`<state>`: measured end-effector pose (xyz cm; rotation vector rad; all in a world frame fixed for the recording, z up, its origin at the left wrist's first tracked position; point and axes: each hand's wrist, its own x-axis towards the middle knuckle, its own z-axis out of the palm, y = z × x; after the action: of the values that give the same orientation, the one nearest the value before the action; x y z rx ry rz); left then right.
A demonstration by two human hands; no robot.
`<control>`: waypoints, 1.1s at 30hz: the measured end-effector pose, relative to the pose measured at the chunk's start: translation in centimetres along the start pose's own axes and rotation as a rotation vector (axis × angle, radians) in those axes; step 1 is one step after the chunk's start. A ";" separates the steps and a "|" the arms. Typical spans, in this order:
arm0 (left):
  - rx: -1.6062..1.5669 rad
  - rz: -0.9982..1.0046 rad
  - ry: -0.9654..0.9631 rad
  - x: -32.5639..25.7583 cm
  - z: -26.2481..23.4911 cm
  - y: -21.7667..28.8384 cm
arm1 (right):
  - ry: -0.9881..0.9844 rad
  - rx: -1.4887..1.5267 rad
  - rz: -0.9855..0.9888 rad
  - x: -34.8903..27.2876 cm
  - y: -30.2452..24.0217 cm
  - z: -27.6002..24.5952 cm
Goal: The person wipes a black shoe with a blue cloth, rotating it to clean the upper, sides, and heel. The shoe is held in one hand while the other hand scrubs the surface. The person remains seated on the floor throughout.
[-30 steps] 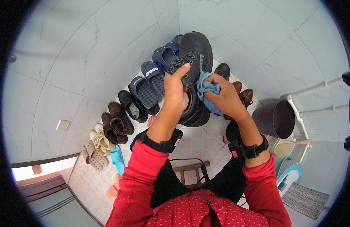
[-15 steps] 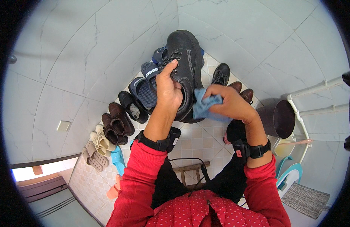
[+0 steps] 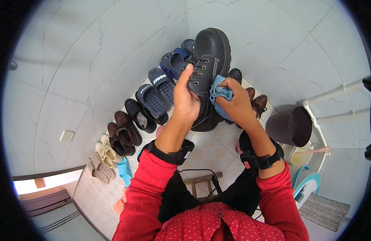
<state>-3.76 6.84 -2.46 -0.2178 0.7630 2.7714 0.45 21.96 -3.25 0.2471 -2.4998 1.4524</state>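
Observation:
A black lace-up leather shoe (image 3: 211,50) is held up in front of me, toe pointing away and tilted a little right. My left hand (image 3: 185,98) grips it by the opening, thumb on the laces and fingers hidden inside or behind. In my right hand (image 3: 237,102) a crumpled blue cloth (image 3: 221,91) is pinched and pressed against the shoe's right side, just above the sole. Behind the held shoe, another black shoe (image 3: 235,75) stands partly hidden on the floor.
Along the left wall runs a row of footwear, including dark slippers (image 3: 151,100), brown boots (image 3: 125,128) and light blue slippers (image 3: 124,170). At right stand brown shoes (image 3: 258,103), a dark bin (image 3: 290,126) and a white pipe rack (image 3: 320,132). A wooden stool (image 3: 201,180) is below me.
The shoe has turned, its toe swinging right and its upper showing more. My right hand has moved the cloth up along the shoe's side toward the toe.

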 end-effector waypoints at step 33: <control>0.243 -0.121 -0.168 -1.5 -0.2 -1.6 | 0.709 0.085 0.047 2.3 1.6 -2.6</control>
<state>-1.89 7.70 -3.11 0.0150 0.9956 2.5165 -1.82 24.92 -2.64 -0.2737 -1.8794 1.3528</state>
